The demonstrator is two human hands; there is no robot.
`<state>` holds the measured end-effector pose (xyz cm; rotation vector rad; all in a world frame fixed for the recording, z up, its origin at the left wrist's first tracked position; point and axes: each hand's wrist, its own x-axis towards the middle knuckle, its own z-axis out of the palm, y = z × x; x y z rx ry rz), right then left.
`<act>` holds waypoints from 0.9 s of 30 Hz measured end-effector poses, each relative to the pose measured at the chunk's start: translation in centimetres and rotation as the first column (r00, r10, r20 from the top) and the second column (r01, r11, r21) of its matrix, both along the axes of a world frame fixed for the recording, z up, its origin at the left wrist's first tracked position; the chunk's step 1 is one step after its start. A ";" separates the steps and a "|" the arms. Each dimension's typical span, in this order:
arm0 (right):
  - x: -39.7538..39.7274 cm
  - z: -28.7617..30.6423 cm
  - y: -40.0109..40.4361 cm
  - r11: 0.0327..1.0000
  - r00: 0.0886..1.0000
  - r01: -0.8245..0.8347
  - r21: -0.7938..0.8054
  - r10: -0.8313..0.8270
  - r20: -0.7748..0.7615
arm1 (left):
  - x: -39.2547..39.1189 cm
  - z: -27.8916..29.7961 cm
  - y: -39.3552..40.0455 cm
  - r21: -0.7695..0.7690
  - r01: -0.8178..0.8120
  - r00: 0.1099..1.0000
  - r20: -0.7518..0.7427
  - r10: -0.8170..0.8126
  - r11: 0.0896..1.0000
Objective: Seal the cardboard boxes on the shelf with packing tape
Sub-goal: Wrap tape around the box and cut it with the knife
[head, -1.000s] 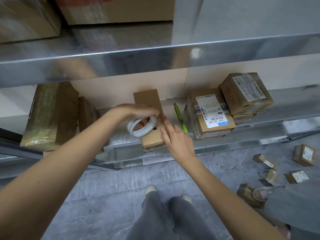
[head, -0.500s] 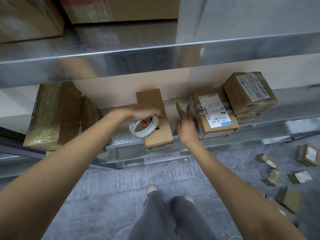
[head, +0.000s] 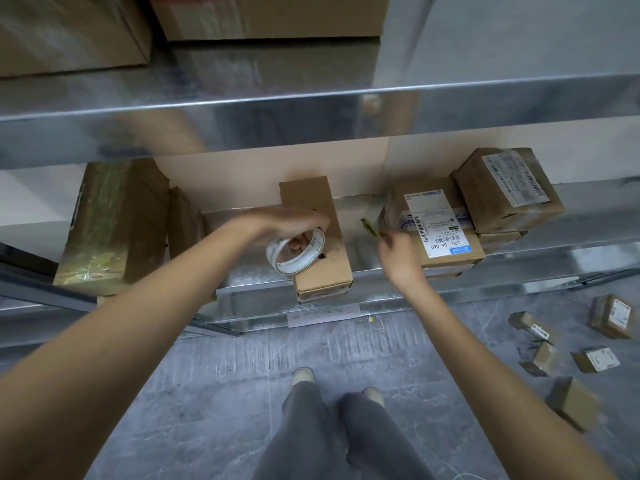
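A metal shelf (head: 571, 268) carries a large taped box (head: 110, 226) at the left, labelled parcels (head: 436, 230) stacked at the right, and a long narrow cardboard box (head: 311, 202) between them, its end past the shelf's front edge. Over that box the left hand (head: 280, 221) holds a roll of packing tape (head: 296, 251), fingers curled through its core. The right hand (head: 398, 258) pinches a green cutter (head: 369, 227) just beside the parcels. Small boxes (head: 611, 317) litter the floor.

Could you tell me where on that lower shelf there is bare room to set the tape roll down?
Bare metal left of the plain box, toward the leaning boxes. Right of it, a narrower gap holds the green pen and right hand; beyond, stacked labelled boxes crowd.
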<state>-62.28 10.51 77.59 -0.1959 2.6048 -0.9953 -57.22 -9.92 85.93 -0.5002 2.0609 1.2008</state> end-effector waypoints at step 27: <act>5.1 7.4 -0.6 0.975 0.975 -0.223 0.008 0.223 -0.025 | 0.8 1.4 0.7 0.038 0.016 1.000 0.001 -0.016 0.999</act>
